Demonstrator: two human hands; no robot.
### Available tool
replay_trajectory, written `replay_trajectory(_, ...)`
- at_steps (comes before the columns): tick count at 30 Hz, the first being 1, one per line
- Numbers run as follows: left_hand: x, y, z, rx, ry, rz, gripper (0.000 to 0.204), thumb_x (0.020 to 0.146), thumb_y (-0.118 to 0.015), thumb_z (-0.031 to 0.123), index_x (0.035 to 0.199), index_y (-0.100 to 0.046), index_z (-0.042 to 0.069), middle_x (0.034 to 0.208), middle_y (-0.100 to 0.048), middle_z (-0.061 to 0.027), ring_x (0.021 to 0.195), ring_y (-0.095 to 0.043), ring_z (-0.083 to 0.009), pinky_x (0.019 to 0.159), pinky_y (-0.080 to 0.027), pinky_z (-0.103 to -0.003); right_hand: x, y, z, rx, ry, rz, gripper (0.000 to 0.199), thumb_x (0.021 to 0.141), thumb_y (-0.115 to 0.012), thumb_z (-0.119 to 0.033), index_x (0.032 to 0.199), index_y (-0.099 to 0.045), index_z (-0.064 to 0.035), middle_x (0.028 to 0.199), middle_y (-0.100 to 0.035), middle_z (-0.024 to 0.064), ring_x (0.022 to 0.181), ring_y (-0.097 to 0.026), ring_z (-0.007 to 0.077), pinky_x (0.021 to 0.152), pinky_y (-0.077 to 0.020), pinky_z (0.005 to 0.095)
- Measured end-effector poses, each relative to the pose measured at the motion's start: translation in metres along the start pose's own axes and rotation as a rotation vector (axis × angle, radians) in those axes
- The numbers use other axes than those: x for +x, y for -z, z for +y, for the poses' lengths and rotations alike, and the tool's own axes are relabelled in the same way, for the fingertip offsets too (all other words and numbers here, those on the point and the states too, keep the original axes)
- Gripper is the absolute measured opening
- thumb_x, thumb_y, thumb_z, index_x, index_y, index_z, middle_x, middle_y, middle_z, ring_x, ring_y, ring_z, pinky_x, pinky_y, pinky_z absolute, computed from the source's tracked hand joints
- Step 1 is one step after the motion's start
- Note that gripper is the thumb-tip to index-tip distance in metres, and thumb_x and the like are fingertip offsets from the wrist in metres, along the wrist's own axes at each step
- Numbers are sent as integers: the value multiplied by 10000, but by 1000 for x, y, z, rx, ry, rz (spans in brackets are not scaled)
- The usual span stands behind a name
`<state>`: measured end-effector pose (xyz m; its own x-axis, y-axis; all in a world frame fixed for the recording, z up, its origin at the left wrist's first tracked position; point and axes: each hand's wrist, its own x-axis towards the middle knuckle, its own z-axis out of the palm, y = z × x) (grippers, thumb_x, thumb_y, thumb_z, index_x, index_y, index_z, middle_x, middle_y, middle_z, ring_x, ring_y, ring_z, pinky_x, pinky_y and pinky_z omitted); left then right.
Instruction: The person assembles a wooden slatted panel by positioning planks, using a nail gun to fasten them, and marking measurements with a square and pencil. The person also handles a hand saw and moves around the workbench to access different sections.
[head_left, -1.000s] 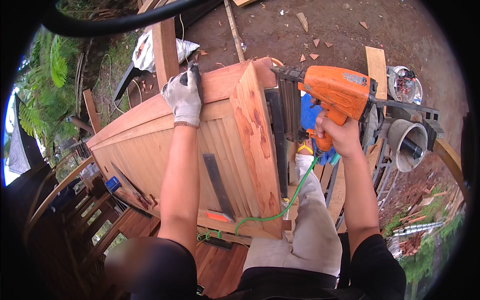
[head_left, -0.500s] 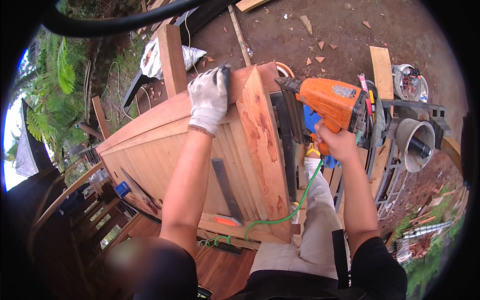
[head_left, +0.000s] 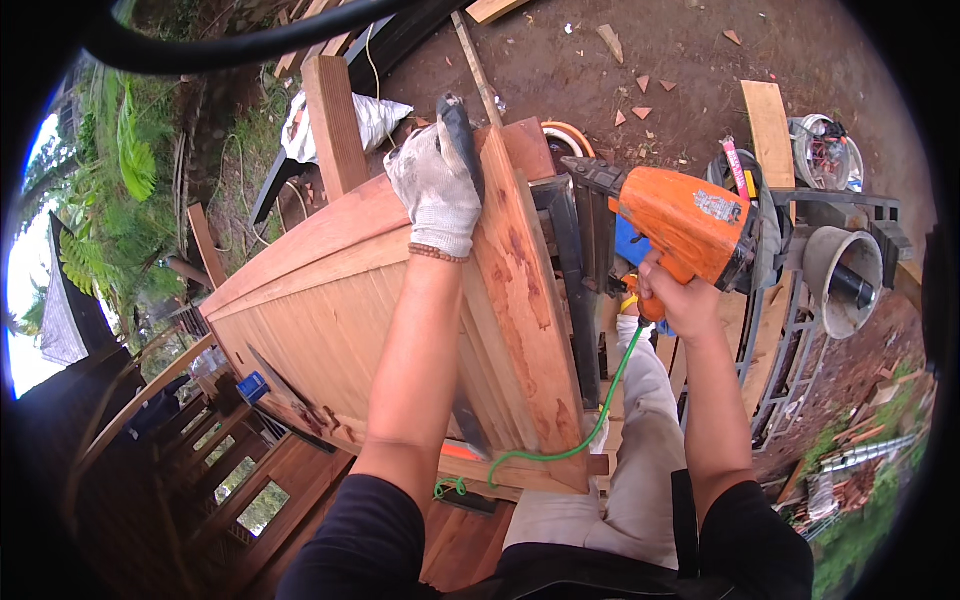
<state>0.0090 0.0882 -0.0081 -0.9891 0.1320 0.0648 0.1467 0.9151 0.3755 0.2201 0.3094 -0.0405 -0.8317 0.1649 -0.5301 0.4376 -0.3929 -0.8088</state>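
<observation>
Left hand: gloved in white knit, fingers curled shut over the top corner of the wooden panel, gripping there beside a dark flat bar.
Right hand: bare, wrapped tight round the grip of the orange nail gun.
Nail gun: held level, long axis across the view, nose aimed leftward at the panel's edge board, close beside it; contact not clear to see.
Panel: large, reddish, slatted, tilted up; edge board running from the gloved hand down toward the body.
Relation: edge board between both hands, left of the gun; right hand the nearer to the gun's working end.
Hose: green air hose trailing from the gun down past the knee.
Count: two hands, one nail gun, one panel, one hose, one upright post behind, one grey bucket at right.
</observation>
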Motion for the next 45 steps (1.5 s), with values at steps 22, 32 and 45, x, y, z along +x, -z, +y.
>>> replay_trajectory(22,-1,1,-18,-6,-111,132,557,1052,-372,424,818,-702,42,761,-669,-181,778,-634,-365,734,-455,-446,5,4,-17,-98,-51,-29,74,875,-634,-12,924,-581,5,690,-573,50,585,-556,133,561,-492,311)
replay_trajectory(32,1,-3,-21,-84,-14,86,337,1031,-432,291,905,-638,55,849,-657,-169,814,-628,-365,755,-475,-443,6,8,-17,-105,-103,-81,160,899,-667,-186,866,-634,-33,696,-604,-1,652,-570,98,630,-464,278)
replay_trajectory(45,-5,-4,-29,85,-77,132,392,1001,-409,303,888,-701,67,827,-685,-163,810,-634,-371,737,-461,-463,-67,16,-11,45,-248,176,105,859,-672,-41,945,-624,-5,730,-618,29,591,-583,99,544,-487,279)
